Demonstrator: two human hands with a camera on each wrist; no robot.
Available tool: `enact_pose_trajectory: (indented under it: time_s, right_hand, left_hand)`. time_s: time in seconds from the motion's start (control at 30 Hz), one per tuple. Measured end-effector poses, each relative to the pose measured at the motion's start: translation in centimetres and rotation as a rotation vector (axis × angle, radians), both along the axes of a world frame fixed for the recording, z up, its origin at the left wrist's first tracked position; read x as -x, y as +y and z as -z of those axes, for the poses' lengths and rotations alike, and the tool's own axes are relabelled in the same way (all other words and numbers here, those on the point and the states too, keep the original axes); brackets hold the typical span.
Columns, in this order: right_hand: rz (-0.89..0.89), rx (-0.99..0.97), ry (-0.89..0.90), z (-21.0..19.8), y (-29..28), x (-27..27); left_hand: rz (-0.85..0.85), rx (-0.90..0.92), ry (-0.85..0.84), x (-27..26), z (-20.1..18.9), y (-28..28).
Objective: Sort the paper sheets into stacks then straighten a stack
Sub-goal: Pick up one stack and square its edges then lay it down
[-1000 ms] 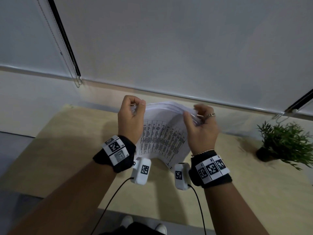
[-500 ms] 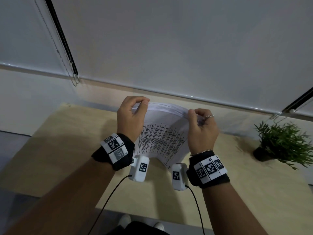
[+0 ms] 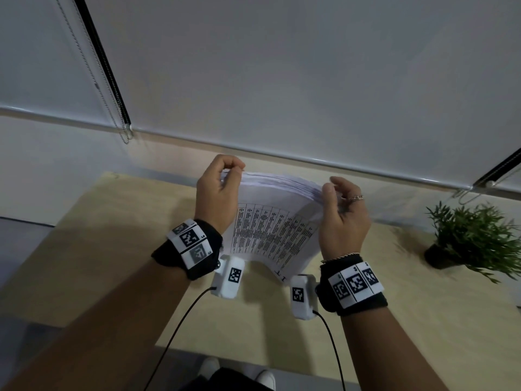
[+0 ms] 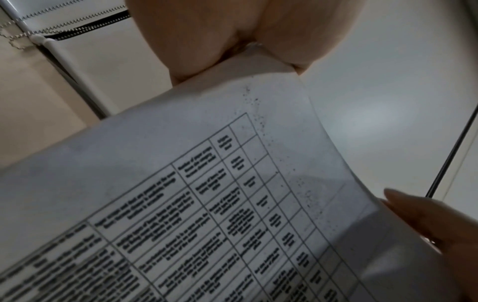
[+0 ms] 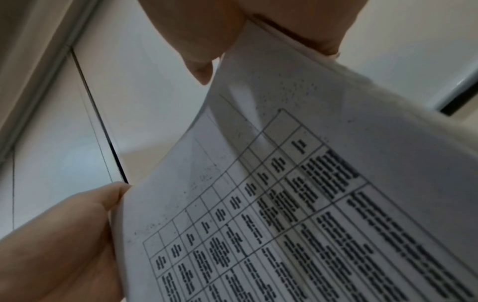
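A thick stack of white paper sheets [image 3: 272, 221], its front page printed with a table, is held upright in the air above the wooden table [image 3: 93, 244]. My left hand [image 3: 218, 190] pinches the stack's upper left corner between thumb and fingers. My right hand [image 3: 342, 210] grips the upper right corner, thumb on the front page. The top edge is fanned and uneven. In the left wrist view the printed page [image 4: 207, 204] fills the frame under my left hand [image 4: 232, 38]. The right wrist view shows the stack [image 5: 310, 204] pinched by my right hand [image 5: 232, 34].
A small potted plant [image 3: 473, 238] stands on the table at the right. Roller blinds [image 3: 282, 66] with a bead chain [image 3: 124, 131] cover the window behind the table. The table's near edge runs just below my wrists, with my shoes [image 3: 211, 368] on the floor.
Both hands have lifted the stack slightly and shifted their grip toward its top corners; the left fingers now pinch over the top edge and the sheets fan out more.
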State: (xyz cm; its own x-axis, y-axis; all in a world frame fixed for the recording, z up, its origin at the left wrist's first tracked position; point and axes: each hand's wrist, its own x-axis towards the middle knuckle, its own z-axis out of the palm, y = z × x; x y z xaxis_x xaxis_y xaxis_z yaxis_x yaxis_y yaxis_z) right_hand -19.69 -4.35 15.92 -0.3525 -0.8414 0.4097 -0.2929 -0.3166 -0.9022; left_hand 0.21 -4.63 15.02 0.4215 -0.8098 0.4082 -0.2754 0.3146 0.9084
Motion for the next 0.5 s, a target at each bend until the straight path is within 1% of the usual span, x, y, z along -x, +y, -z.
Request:
enact_pose_trajectory:
  time_s: [0.03,0.1,0.17,0.23,0.33,0.43,0.5]
  right_hand:
    - [0.015,-0.004,0.026,0.0,-0.2,0.1]
    - [0.108,-0.039,0.065,0.2,-0.7,0.5]
    - [0.172,-0.064,0.015,0.3,-0.9,0.6]
    - [0.088,-0.031,-0.056,0.4,-0.6,0.4]
    - [-0.1,-0.003,-0.063,0.7,0.1,0.3]
    - [-0.14,-0.055,-0.087,1.7,0.0,1.6]
    - [-0.194,-0.145,-0.154,2.1,-0.1,2.3]
  left_hand:
    - [0.011,-0.001,-0.014,-0.1,0.0,0.0]
    - [0.022,0.007,-0.028,-0.3,0.2,-0.1]
    - [0.015,0.024,-0.052,-0.4,0.4,-0.2]
    - [-0.001,0.029,-0.096,-0.1,0.4,-0.3]
    - [0.01,0.018,-0.083,0.3,0.3,-0.5]
    - [0.118,0.01,-0.042,-0.3,0.2,-0.1]
    - [0.224,-0.07,-0.013,-0.8,0.3,0.2]
